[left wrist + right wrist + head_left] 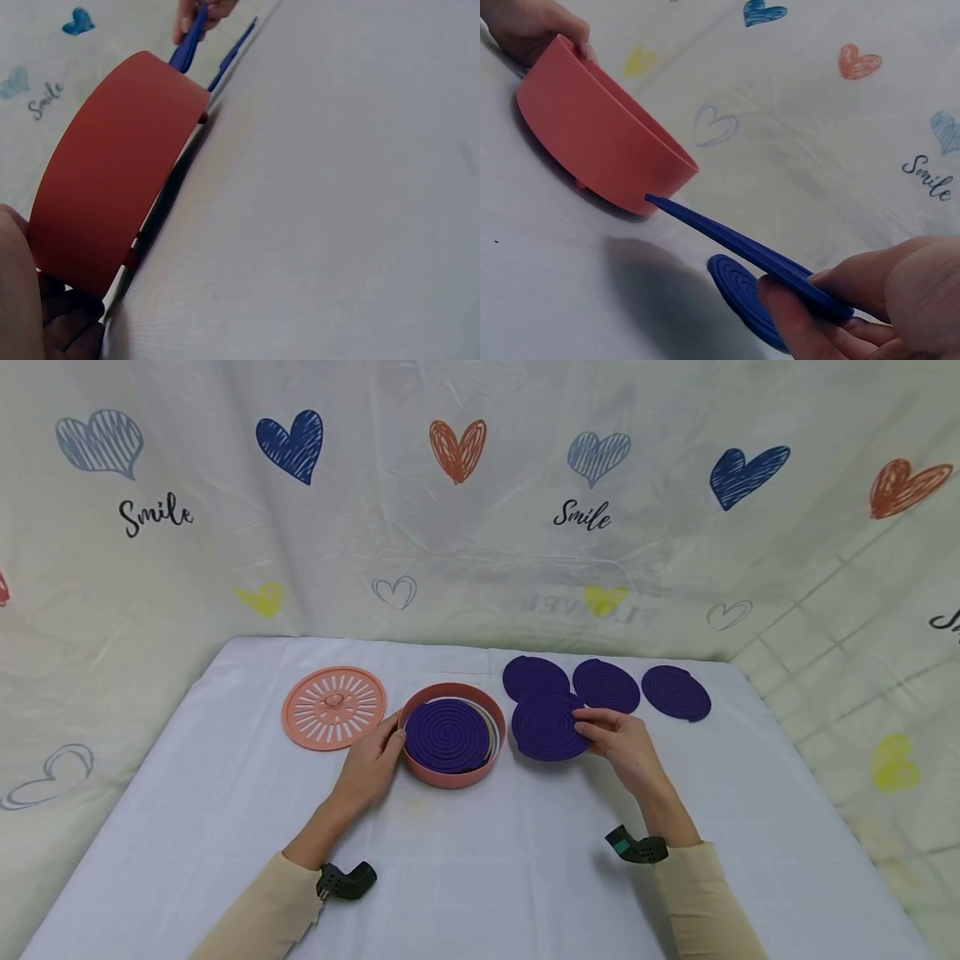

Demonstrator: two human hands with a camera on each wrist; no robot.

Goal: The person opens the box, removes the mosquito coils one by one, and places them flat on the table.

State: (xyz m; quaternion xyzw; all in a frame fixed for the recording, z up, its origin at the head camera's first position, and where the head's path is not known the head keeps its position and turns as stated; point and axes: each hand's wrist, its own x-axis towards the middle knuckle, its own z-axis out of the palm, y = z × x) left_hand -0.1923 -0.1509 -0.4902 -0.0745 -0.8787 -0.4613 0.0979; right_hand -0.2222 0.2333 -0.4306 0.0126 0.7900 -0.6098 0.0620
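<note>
A round coral-coloured tin (452,782) stands on the white cloth, and a dark purple mosquito coil (447,735) lies inside it. My left hand (371,762) grips the tin's left side, thumb at the rim. Just right of the tin, my right hand (619,744) pinches the right edge of another purple coil (548,727) between thumb and fingers. In the right wrist view this held coil (742,246) is tilted and raised above the cloth, its shadow below. Behind it lie three more coils, at the left (534,677), middle (607,685) and right (677,692).
A coral slotted lid (333,708) lies flat to the left of the tin. White cloth (480,877) covers the table. A pale curtain (480,527) printed with hearts and "Smile" hangs behind the back edge.
</note>
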